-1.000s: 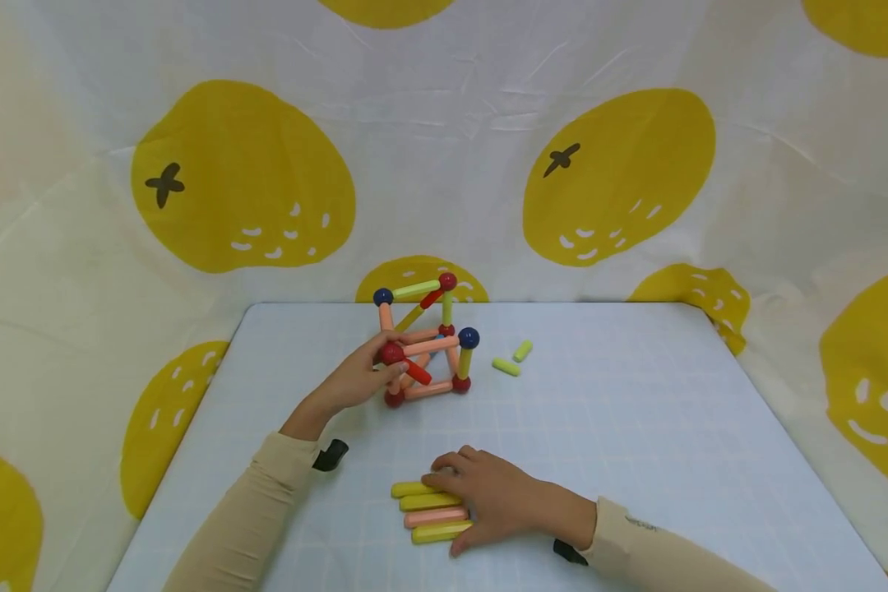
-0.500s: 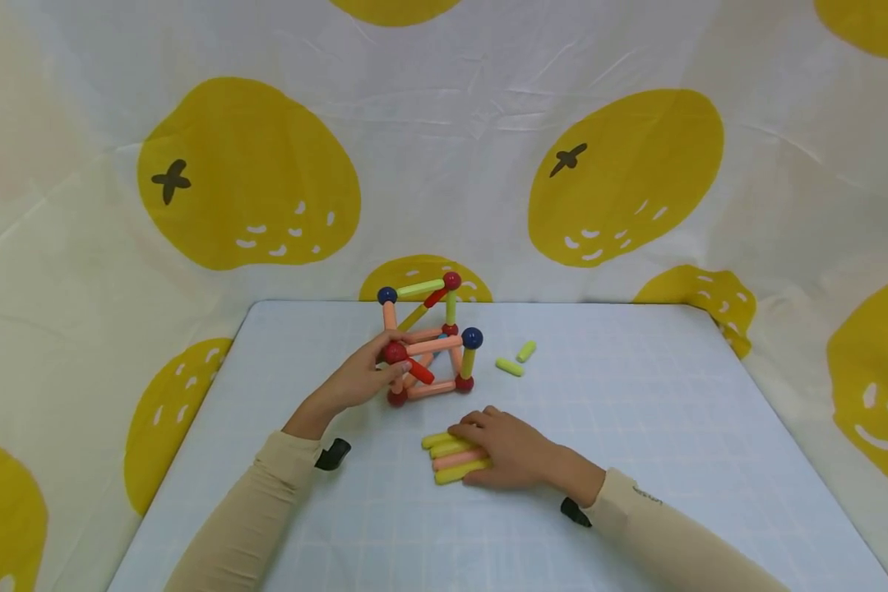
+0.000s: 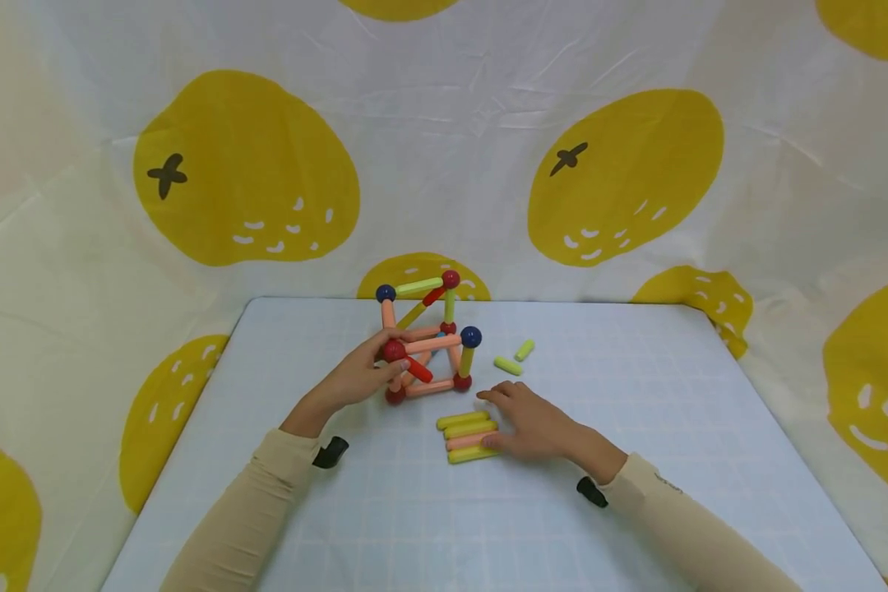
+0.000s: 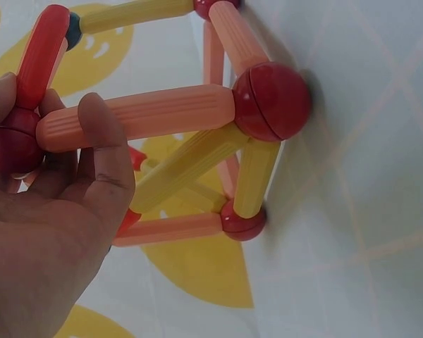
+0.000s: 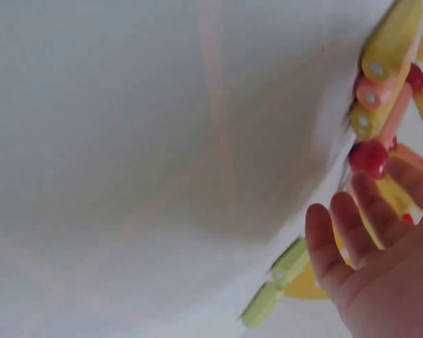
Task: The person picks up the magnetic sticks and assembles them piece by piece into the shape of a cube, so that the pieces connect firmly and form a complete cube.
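My left hand (image 3: 358, 370) grips a box-like frame of magnetic rods and balls by its near-left upper red ball (image 3: 395, 350). In the left wrist view, thumb and fingers close around that red ball (image 4: 15, 151) and the end of a salmon rod (image 4: 148, 113). A short red rod (image 3: 418, 370) juts from the ball. My right hand (image 3: 534, 421) hovers over the right ends of several long magnetic rods (image 3: 468, 429), yellow and salmon, lying side by side. Its fingers (image 5: 338, 232) are extended with nothing held, as the right wrist view shows.
Two short light-green rods (image 3: 508, 366) lie right of the frame, beyond my right hand. Blue balls (image 3: 471, 336) top two of the frame's corners. A patterned curtain (image 3: 444, 164) stands behind the white table (image 3: 636, 370). Dark wrist cameras (image 3: 330, 452) sit at the cuffs.
My right hand has slid the row of rods forward and right, up near the frame, then loosened its fingers from them. My left hand keeps its grip on the frame.
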`<state>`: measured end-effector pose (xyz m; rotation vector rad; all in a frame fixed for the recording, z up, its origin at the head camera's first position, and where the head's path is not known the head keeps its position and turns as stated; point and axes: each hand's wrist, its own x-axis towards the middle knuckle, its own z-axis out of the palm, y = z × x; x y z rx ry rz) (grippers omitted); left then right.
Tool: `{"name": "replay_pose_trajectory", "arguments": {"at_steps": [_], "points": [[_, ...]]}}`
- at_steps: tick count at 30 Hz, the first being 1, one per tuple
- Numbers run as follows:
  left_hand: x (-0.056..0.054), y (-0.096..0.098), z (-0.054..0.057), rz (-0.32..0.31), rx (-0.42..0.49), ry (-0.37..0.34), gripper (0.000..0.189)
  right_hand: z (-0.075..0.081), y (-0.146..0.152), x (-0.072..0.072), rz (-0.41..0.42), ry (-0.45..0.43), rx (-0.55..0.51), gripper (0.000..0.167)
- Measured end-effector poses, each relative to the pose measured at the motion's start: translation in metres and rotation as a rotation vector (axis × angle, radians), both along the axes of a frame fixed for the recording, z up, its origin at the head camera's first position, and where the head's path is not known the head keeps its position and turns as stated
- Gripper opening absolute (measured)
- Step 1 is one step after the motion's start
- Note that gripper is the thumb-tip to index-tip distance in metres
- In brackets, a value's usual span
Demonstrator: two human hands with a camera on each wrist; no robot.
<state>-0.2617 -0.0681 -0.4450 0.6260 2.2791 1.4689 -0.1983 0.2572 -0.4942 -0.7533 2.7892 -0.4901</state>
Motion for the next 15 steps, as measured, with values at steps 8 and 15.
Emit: {"name": "replay_pose_trajectory", "arguments": {"at_steps": [8, 15], "points": [[0.002, -0.001, 0.000, -0.002, 0.040, 0.001, 0.036, 0.001, 0.002, -0.026, -0.251, -0.300, -0.180, 0.030], [0.003, -0.002, 0.002, 0.011, 0.012, -0.004, 0.035, -0.004, -0.009, -0.036, -0.249, -0.493, -0.238, 0.024]]}}
